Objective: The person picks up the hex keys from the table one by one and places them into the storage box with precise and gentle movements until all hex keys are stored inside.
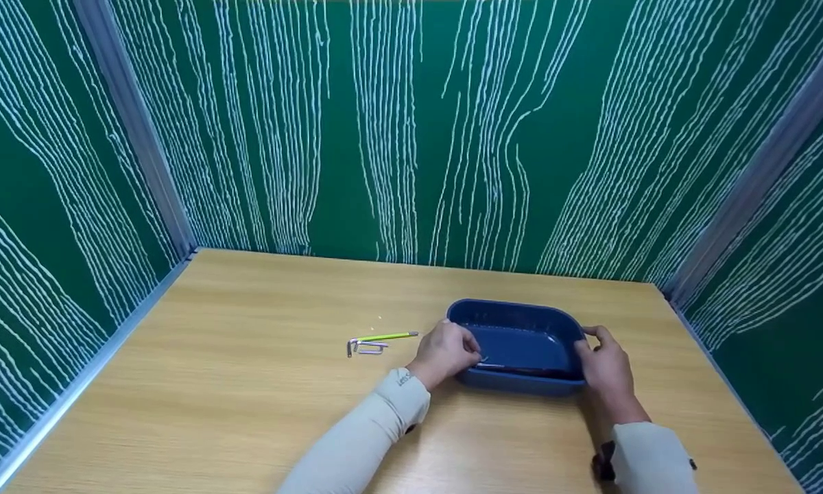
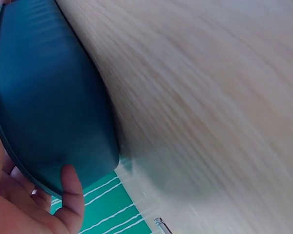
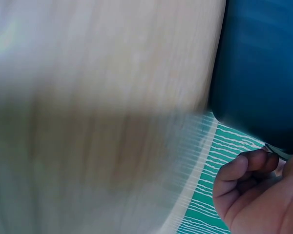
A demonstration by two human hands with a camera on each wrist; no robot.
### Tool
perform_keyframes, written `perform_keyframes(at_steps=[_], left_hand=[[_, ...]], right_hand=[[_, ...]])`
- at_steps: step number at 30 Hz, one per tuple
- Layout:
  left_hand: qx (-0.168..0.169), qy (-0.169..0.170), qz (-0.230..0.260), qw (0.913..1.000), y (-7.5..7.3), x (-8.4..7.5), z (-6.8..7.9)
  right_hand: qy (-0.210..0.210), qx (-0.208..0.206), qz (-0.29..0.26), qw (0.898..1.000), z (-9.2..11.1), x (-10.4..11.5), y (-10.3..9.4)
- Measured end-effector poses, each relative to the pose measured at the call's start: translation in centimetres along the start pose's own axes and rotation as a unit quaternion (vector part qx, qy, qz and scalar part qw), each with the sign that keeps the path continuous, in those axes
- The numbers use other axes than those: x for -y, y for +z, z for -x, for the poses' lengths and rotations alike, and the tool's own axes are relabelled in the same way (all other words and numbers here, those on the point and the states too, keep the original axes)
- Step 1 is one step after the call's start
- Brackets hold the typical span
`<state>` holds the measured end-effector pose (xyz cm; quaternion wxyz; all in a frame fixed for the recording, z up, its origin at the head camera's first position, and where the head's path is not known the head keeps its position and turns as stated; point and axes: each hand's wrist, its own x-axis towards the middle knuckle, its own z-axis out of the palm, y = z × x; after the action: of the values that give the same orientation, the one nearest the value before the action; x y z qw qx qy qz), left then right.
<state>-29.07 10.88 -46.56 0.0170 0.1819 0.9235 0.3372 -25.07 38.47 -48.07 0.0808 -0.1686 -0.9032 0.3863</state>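
Note:
A dark blue plastic tub [image 1: 528, 346] with rounded corners is on the wooden table, between both hands. My left hand [image 1: 446, 353] grips its near left corner, fingertips curled over the rim. In the left wrist view, one finger [image 2: 71, 183] lies against the tub's outer wall and the others are partly hidden behind the rim. My right hand [image 1: 607, 370] holds the right end, thumb at the inside edge and fingers bent round the outside. Left of the left hand lie a lime-green hex key [image 1: 391, 336] and silver hex keys [image 1: 370, 351].
The wooden table [image 1: 247, 384] meets green panels with white wavy lines [image 1: 384, 137] at the back and sides. Grey metal posts [image 1: 144, 137] stand at the corners. A few tiny pale specks [image 1: 379, 318] lie behind the hex keys.

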Motion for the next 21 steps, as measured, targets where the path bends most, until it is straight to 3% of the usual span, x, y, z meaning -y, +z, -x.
perform_keyframes(at_steps=[14, 21], left_hand=[[0.005, -0.012, 0.02, 0.9997, 0.14, 0.0, -0.02], [-0.007, 0.01, 0.011, 0.9999, 0.2, 0.21, 0.05]], right_hand=[[0.0, 0.002, -0.005, 1.0, 0.13, 0.21, 0.0], [-0.012, -0.014, 0.017, 1.0, 0.1, 0.15, 0.01]])
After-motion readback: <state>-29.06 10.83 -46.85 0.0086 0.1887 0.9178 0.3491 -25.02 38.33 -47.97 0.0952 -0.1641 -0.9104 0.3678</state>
